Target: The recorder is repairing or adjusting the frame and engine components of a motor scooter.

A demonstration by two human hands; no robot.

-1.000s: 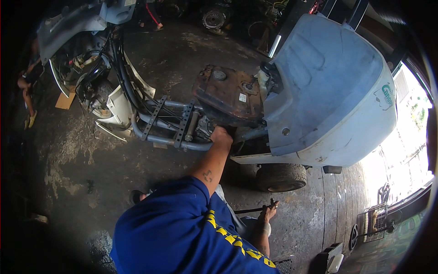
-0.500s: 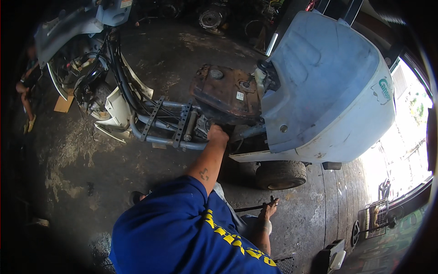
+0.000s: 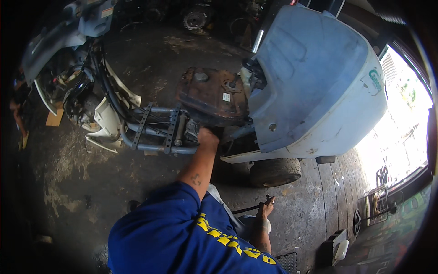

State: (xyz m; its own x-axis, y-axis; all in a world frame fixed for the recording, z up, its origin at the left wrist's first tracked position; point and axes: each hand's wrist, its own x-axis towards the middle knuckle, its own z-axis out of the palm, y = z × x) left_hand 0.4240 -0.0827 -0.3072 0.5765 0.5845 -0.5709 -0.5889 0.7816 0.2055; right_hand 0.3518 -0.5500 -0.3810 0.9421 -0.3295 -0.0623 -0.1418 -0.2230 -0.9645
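Note:
My left hand (image 3: 208, 136) reaches into the vehicle's frame, below the rusty brown fuel tank (image 3: 212, 98) and beside a metal engine part (image 3: 192, 130). Its fingers are hidden in the dark gap, so what they touch cannot be seen. Lower right, my right hand (image 3: 267, 208) is closed around a black rod-like tool (image 3: 246, 210), whose short end sticks up past the fingers. The bluish-grey tube frame (image 3: 157, 148), with two drilled metal strips across it, extends left of my left hand.
A large pale-blue body shell (image 3: 315, 77) rises at the right above a black tyre (image 3: 276, 172). On the left stand the front bodywork (image 3: 98, 20) and a white fender (image 3: 108, 112). A person's leg (image 3: 18, 118) shows at the far left. A wire cage (image 3: 376, 208) stands lower right.
The whole view has shifted, so the vehicle appears a little further left. My left hand has gone deeper under the tank. My right hand still holds the rod-like tool.

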